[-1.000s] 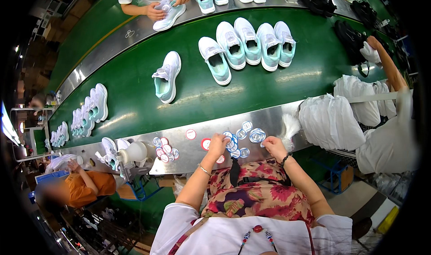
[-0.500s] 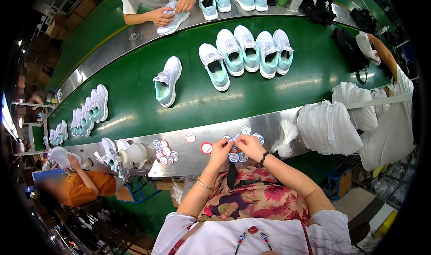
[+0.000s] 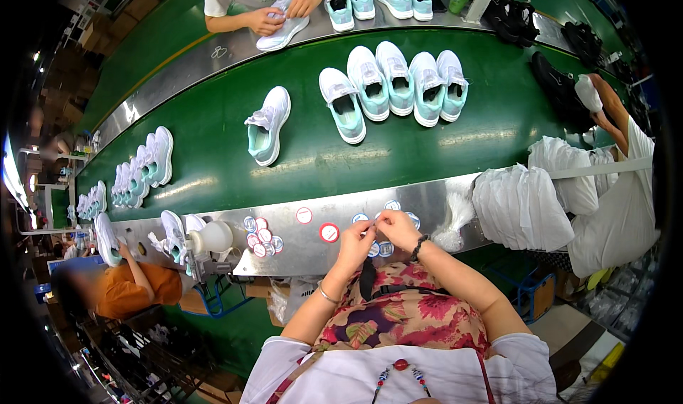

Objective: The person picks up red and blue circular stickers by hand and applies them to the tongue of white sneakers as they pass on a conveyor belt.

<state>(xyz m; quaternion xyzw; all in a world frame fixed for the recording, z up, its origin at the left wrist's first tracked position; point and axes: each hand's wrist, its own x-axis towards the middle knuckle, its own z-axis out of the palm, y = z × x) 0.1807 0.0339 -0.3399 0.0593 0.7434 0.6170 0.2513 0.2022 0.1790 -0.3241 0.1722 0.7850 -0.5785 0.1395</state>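
Note:
Over the metal ledge (image 3: 427,197) at the near side of the belt, my left hand (image 3: 356,244) and my right hand (image 3: 399,230) meet fingertip to fingertip. Both are closed in a pinch; what lies between them is too small and covered to make out. Blue-rimmed round tags (image 3: 386,249) lie around and beneath my fingers. Left of my left hand is a single red-rimmed round tag (image 3: 329,232), with another red-rimmed tag (image 3: 304,214) farther off. A bundle of thin white strands (image 3: 449,222) rests to the right of my right hand.
Past the ledge, the green belt (image 3: 213,155) carries white and mint sneakers (image 3: 370,84) and a lone sneaker (image 3: 269,126). A pile of round tags (image 3: 262,237) lies left. White wrapped bundles (image 3: 519,206) stand right. Co-workers handle shoes across the belt, at left and at right.
My hands stay pinched together, with a slight shift of the fingers. At left, a co-worker's shoe is now raised upright. At right, a co-worker's second hand has come into sight beside the black shoes.

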